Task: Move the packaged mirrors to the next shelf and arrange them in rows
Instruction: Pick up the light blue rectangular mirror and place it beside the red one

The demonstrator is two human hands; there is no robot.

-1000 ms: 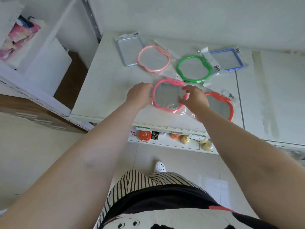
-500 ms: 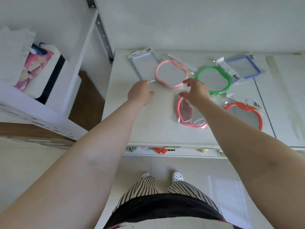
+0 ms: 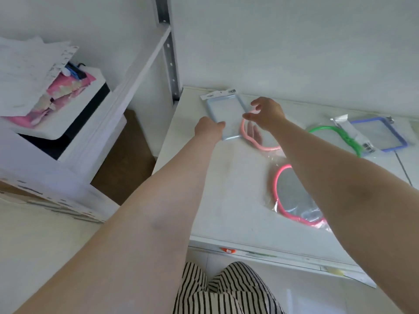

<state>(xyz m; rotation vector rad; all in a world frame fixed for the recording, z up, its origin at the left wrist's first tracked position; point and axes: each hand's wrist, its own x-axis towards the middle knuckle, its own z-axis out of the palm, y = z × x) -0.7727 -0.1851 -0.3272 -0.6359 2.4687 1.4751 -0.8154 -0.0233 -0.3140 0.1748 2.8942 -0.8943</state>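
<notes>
Several packaged mirrors lie on the white shelf [image 3: 226, 189]. My left hand [image 3: 209, 129] grips the near corner of the light blue square mirror [image 3: 226, 109] at the back left, thumb on top. My right hand [image 3: 267, 112] pinches the top rim of the pale pink round mirror [image 3: 251, 138] beside it; the glass reflects my fingers. A hot pink round mirror [image 3: 292, 193] lies nearer the front edge, partly under my right forearm. A green round mirror [image 3: 326, 130] and a purple-blue square mirror [image 3: 381, 134] lie at the back right.
A metal upright [image 3: 167, 48] stands at the shelf's back left corner. Left of it, a lower shelf holds a white box [image 3: 74, 109] with papers and a pink packet on it. Small goods show on the shelf below the front edge.
Both hands left the hot pink mirror lying on the shelf and reached back left. The left hand now holds the light blue mirror's corner, the right the pale pink mirror's rim. My view swung left.
</notes>
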